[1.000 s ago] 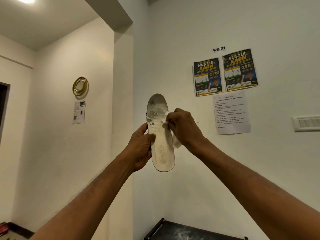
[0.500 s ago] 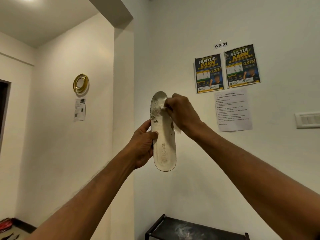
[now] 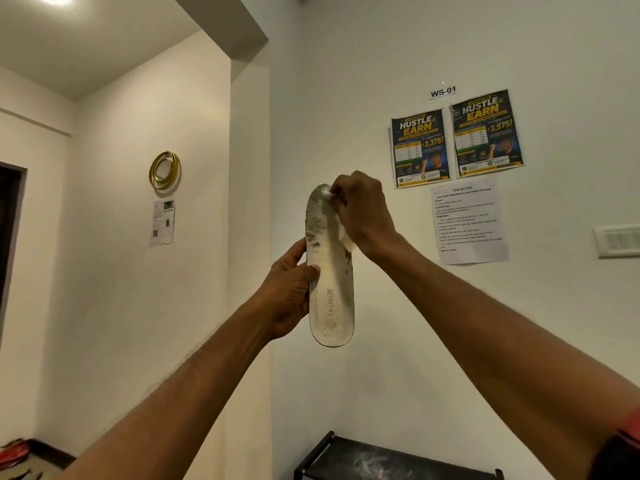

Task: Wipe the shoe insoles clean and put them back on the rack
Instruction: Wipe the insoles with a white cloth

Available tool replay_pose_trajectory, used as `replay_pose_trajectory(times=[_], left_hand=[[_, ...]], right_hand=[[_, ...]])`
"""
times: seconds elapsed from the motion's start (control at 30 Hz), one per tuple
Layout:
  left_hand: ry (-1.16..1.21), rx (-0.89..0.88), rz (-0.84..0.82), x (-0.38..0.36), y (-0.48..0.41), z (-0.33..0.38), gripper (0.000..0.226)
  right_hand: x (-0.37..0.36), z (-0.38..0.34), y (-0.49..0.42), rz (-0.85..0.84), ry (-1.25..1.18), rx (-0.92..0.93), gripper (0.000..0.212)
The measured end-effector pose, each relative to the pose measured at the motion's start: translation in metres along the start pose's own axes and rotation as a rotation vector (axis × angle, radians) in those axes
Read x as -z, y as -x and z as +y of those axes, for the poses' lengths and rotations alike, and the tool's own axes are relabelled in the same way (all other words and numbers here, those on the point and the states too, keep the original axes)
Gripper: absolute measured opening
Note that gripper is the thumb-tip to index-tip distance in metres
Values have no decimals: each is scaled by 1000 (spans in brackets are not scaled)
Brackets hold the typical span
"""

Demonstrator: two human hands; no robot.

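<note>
A white shoe insole [image 3: 330,296] printed FASHION stands upright in front of the wall, heel end down, with dark grime over its upper half. My left hand [image 3: 289,292] grips its left edge near the middle, thumb on the face. My right hand [image 3: 362,211] holds a crumpled white wipe [image 3: 346,239] and presses it on the insole's toe end. Most of the wipe is hidden under my fingers. The black shoe rack [image 3: 391,460] shows its top shelf at the bottom of the view, below the insole.
Posters [image 3: 455,140] and a printed sheet [image 3: 469,223] hang on the wall to the right, with a switch plate [image 3: 618,240] farther right. A gold ring ornament [image 3: 164,169] hangs on the left wall. Red footwear [image 3: 14,452] lies on the floor at bottom left.
My right hand has slid the wipe up the insole from its middle to the toe end. My left hand keeps the same grip.
</note>
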State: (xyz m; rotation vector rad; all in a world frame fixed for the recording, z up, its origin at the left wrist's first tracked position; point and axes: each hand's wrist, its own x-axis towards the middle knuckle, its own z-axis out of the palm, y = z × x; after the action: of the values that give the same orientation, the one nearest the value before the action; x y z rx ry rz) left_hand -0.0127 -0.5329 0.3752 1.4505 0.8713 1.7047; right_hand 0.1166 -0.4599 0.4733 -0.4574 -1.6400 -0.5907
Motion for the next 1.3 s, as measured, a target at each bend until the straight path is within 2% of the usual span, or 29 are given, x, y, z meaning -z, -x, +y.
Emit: replay_pose_trajectory(times=[0.1,0.13,0.23,0.33,0.37,0.47,0.57,0.6,0.7,0.83,0.93,1.07,1.2,1.3], left_hand=[[-7,-2,5,-1,0,2,60],[-12,-5,7,0,0,2,60],[-39,-3,-10,0,2,2,61],[-42,-9,-9,0,1,3,61],[-43,-14,-4,0,1,4,60],[-23,-8,0,-1,0,3,62],[-1,-12,11,-1,0,2,61],[4,-17,18,0,-1,2,61],[-5,-12,40,1,0,1,61],[21,-8,50,3,0,0,63],[13,-4,70,3,-1,-2,64],[40,-35,49,3,-1,-2,65],[65,-54,72,1,-2,-1,61],[106,-85,80,1,-2,-1,53]], right_hand=[[-6,-10,5,-177,40,196,10],[-6,-10,4,-164,23,186,9],[-5,1,-4,31,-36,-2,12],[-5,-5,0,-133,10,159,11],[-5,-7,1,-136,4,178,10],[-6,0,-1,16,-60,8,10],[-6,-9,9,-159,-85,177,8],[-7,-13,13,-172,-111,205,8],[-7,-13,16,-48,-171,56,10],[-15,-16,24,-184,-200,152,12],[-14,-14,24,-45,-204,32,11],[-19,-21,35,-169,-213,132,11],[-17,-14,34,-52,-226,7,15],[-20,-19,41,-151,-233,88,13]])
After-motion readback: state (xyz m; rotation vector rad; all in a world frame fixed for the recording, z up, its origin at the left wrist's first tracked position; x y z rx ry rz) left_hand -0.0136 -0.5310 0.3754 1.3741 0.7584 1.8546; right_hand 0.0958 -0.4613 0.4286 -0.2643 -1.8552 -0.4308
